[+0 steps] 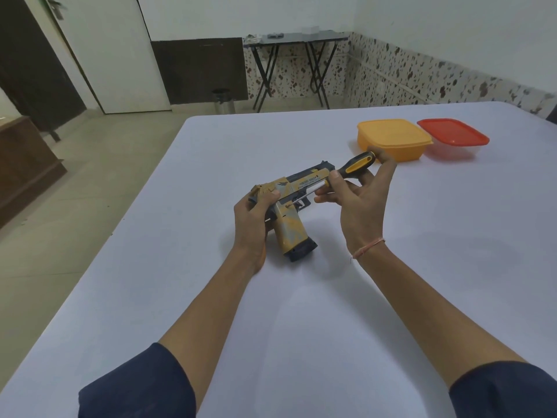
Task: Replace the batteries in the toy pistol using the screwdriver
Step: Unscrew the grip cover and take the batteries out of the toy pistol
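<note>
A tan and dark-blue toy pistol [297, 227] lies on its side on the white table [301, 312], grip toward me, barrel pointing far right. My left hand [256, 218] clasps its rear end, thumb on top. My right hand [358, 203] holds a screwdriver [355, 165] with a black and yellow handle between thumb and fingers. The metal shaft slants down-left, and its tip rests on the pistol's side just above the grip. No batteries are in sight.
A yellow lidded box [391, 140] and a clear box with a red lid [453, 137] stand at the far right of the table. The table's left edge drops to a tiled floor. A folding table [301, 40] and a small bin [223, 101] stand by the far wall.
</note>
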